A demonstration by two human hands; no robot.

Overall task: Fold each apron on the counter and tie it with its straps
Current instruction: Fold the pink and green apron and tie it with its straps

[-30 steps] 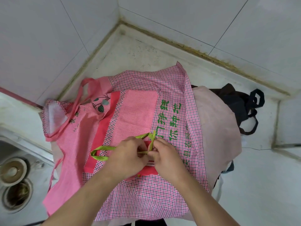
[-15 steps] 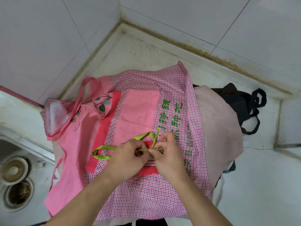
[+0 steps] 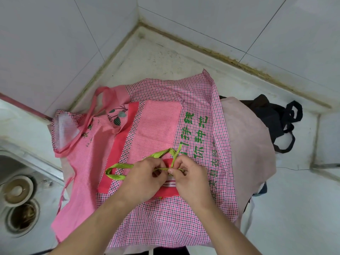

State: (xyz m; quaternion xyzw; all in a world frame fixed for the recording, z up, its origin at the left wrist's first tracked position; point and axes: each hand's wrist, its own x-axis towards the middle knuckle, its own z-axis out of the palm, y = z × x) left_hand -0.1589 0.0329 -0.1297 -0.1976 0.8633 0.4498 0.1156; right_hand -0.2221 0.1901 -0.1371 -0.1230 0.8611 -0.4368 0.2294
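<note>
A small folded red apron bundle (image 3: 170, 188) lies on top of a spread pink checked apron (image 3: 184, 223) with green lettering. Green straps (image 3: 117, 171) wrap the bundle, looping out to the left and crossing above my fingers. My left hand (image 3: 145, 178) pinches one green strap. Facing it, my right hand (image 3: 191, 178) pinches the other strap end, fingertips almost touching. Most of the bundle is hidden under both hands.
A pink apron with strawberry print (image 3: 88, 144) lies at the left. A pale pink cloth (image 3: 246, 144) and a black apron (image 3: 277, 124) lie at the right. A steel sink (image 3: 20, 203) with two drains sits at the lower left. Tiled walls (image 3: 55, 43) close the corner.
The green strap loop above my fingers has opened a little wider, and my right hand has shifted slightly right while pulling its strap end. The view has drifted slightly.
</note>
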